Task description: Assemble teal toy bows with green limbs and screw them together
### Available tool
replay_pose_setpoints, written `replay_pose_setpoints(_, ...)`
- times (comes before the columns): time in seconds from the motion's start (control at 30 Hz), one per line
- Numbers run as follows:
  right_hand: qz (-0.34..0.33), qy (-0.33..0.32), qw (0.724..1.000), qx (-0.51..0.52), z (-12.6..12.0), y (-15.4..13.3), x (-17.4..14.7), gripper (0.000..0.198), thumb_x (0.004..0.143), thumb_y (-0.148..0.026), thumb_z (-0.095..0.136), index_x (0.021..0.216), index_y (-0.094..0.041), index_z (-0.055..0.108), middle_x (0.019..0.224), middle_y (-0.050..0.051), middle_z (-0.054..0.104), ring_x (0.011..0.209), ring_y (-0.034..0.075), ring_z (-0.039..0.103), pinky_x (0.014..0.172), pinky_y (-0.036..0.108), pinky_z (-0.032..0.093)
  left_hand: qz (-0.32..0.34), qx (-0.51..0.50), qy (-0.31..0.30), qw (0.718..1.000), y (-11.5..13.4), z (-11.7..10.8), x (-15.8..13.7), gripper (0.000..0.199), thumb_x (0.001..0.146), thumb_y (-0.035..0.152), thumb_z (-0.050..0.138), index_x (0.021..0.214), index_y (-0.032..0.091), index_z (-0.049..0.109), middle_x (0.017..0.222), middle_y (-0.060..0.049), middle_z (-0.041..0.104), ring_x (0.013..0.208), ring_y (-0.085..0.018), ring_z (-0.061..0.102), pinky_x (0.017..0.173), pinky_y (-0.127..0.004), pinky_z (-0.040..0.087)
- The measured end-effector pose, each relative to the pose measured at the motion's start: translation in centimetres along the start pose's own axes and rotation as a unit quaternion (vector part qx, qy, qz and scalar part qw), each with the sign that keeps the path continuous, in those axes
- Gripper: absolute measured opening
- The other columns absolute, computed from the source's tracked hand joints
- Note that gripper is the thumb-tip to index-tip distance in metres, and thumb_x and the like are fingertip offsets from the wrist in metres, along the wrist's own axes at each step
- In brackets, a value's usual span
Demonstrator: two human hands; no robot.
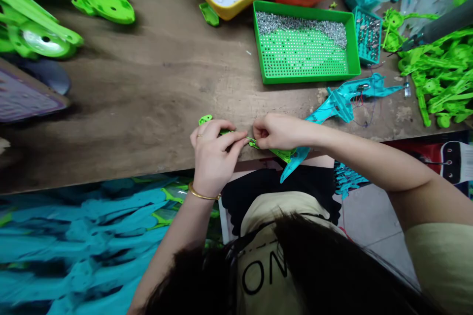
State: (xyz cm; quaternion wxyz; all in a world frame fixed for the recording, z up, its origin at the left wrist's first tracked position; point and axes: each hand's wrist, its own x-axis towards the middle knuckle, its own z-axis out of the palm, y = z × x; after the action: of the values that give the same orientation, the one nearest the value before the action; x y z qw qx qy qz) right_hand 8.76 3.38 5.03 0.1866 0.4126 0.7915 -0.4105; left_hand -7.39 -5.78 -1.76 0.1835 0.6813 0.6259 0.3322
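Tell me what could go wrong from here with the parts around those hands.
The blue part passes under the right forearm, one tip beyond the front edge of the table; an arm movement might knock it off. Its thin wires trail loose and could snag. The left hand and right hand are at a slim green part near that edge, so a slip could drop it.

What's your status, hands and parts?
Left hand holding green part; right hand curled over it, contents unclear. Possible snag: blue piece under right arm.
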Motion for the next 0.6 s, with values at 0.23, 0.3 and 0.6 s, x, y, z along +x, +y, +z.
replay_pose_setpoints(0.23,0.000,0.050,0.998,-0.037,0.9,0.2,-1.1,0.016,0.082,-0.029,0.055,0.089,-0.021,0.067,0.081,0.002,0.068,0.066,0.013,0.052,0.058,0.026,0.026,0.000,0.009,-0.004,1.000,0.1,0.0,0.1,0.013,0.085,0.038,0.065,0.084,0.030,0.075,0.094,-0.002,0.066,0.096,-0.022,0.059,0.093,-0.044,0.040)
replay_pose_setpoints(0.3,-0.015,0.072,0.996,-0.051,1.2,0.4,-2.0,0.020,0.085,-0.032,0.055,0.097,-0.022,0.067,0.085,0.003,0.070,0.071,0.014,0.056,0.058,0.026,0.026,0.006,-0.002,-0.021,1.000,-0.1,-0.4,0.1,0.014,0.085,0.038,0.064,0.091,0.029,0.074,0.097,-0.002,0.066,0.098,-0.022,0.060,0.096,-0.044,0.040)
replay_pose_setpoints(0.6,-0.030,0.133,0.981,-0.141,2.9,0.7,-2.5,0.020,0.092,-0.035,0.050,0.097,-0.021,0.065,0.097,0.004,0.070,0.081,0.019,0.063,0.055,0.030,0.020,0.060,-0.029,0.022,0.998,-1.2,-2.3,-0.8,0.027,0.084,0.023,0.063,0.111,0.023,0.063,0.120,-0.007,0.066,0.124,-0.024,0.056,0.108,-0.045,0.042)
